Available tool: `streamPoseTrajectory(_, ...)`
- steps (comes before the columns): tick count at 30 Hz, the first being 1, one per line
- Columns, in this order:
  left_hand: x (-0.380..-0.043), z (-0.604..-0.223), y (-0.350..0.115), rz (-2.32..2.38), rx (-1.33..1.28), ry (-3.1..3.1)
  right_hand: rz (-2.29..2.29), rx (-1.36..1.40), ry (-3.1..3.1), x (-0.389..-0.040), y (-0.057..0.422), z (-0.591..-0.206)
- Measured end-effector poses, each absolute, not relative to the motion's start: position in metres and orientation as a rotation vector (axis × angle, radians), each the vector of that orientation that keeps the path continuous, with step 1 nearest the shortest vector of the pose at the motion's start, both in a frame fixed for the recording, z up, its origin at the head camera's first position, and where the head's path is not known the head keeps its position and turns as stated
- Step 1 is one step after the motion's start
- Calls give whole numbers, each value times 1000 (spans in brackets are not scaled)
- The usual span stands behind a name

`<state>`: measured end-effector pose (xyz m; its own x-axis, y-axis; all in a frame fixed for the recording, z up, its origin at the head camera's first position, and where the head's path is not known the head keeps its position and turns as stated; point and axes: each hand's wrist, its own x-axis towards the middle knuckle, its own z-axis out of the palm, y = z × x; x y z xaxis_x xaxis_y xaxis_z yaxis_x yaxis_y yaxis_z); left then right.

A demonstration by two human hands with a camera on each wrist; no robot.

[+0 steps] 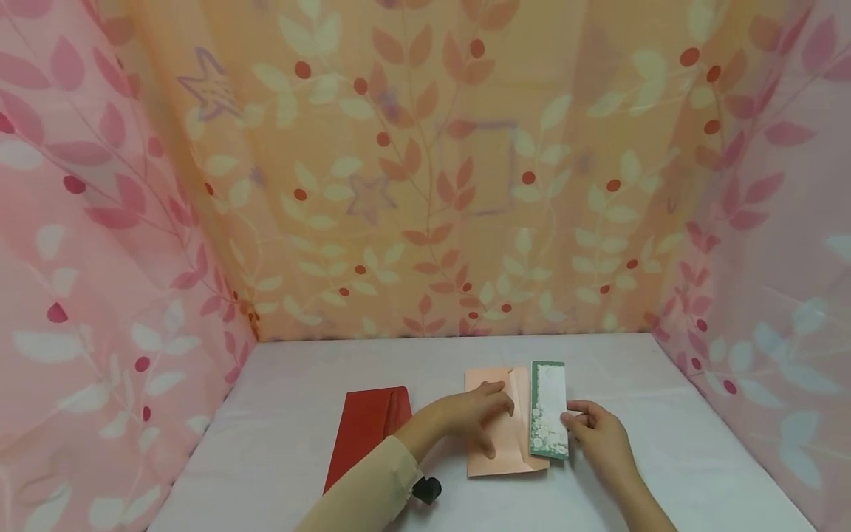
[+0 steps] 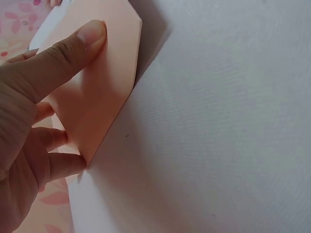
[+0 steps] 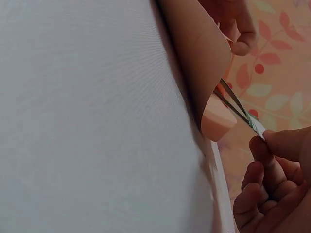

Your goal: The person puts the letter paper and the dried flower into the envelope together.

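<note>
A peach envelope lies before me on the white table, its flap side to the right. My left hand spreads over it; in the left wrist view the thumb presses its face and the other fingers hold its edge. A folded green-bordered card with white flowers overlaps the envelope's right side. My right hand pinches the card's right edge between thumb and forefinger. In the right wrist view the card shows edge-on, its two layers slightly parted, beside the envelope's opening.
A red envelope lies to the left, partly hidden by my left sleeve. A small black object shows at the left cuff. Patterned curtains stand behind the table and along both sides.
</note>
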<state>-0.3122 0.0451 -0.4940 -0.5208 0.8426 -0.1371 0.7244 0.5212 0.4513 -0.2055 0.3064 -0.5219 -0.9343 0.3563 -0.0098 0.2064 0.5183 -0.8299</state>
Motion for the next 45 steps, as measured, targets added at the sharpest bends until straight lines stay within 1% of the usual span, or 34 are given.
streamPoseTrajectory(11,-312,-501,43,502,1300,2438,1455,-510,-2583,-211,299,-528)
streamPoseTrajectory(22,-314,-500,41,493,1320,2450,1392,-404,-2608,-213,290,-529)
streamPoseTrajectory(31,-312,-497,40,534,1263,2442,1377,-371,-2629,-216,283,-530)
streamPoseTrajectory(39,-315,-506,40,566,1265,2437,1397,-354,-2619,-219,280,-535)
streamPoseTrajectory(45,-317,-506,41,553,1289,2444,1411,-302,-2624,-224,277,-538)
